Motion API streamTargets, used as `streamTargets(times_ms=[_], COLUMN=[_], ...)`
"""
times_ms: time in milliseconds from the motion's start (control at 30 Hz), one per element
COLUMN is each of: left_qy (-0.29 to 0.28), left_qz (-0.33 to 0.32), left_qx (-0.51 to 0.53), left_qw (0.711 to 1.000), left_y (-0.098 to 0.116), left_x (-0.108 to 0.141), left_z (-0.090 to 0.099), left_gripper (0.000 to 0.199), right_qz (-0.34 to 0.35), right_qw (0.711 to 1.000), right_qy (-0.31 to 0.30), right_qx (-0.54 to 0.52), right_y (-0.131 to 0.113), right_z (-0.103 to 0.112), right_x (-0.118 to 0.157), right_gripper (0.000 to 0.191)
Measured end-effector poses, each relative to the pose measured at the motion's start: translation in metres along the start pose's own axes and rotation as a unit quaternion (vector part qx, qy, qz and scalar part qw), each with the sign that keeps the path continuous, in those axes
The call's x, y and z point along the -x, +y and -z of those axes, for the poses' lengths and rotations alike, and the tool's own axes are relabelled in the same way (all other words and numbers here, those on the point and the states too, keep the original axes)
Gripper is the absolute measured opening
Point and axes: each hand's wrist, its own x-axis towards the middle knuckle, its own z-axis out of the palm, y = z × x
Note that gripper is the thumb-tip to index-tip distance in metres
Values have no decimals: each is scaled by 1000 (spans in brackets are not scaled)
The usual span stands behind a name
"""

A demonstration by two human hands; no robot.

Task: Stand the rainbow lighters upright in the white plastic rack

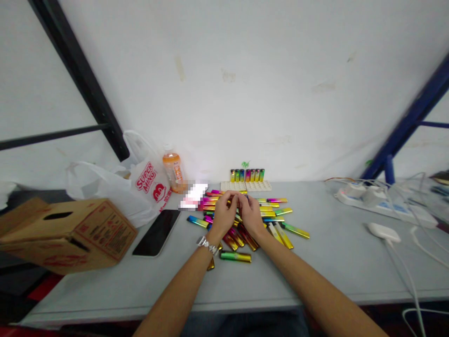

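Note:
My left hand [225,211] and my right hand [250,213] meet above a spread of shiny, rainbow-coloured lighters, fingertips close together. The fingers of both are bent and closed, and whatever lies between them is hidden. Around and beneath them lie loose lighters, among them a green-and-yellow lighter [235,256] nearest the front and another lighter [296,230] to the right. Just beyond the hands are a white tray with holes [258,186] and a second one [233,186] beside it. Several lighters [248,175] stand upright in a row along their back side.
Left of the pile lie a black-screened phone [156,233] and a blurred-out bright object [192,195]. Farther left are an orange drink bottle [173,171], a white plastic bag [147,182] and a cardboard box [70,234]. A power strip [386,203] and white charger [384,232] with cables occupy the right.

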Motion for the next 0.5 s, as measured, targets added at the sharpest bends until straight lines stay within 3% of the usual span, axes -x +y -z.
streamTargets(times_ms=[167, 333, 500], left_qy=[6, 0, 13], left_qz=[-8, -5, -56], left_qx=[-9, -17, -40], left_qw=[1000, 1000, 998], left_y=[2, 5, 11], left_x=[0, 1, 6], left_z=[0, 0, 1], left_gripper=[15, 15, 14], right_qz=[5, -4, -4], right_qw=[999, 999, 1000], right_qy=[13, 25, -9], right_qx=[38, 24, -27], right_y=[6, 8, 4], right_z=[0, 0, 1], right_x=[-3, -3, 0], right_gripper=[31, 35, 41])
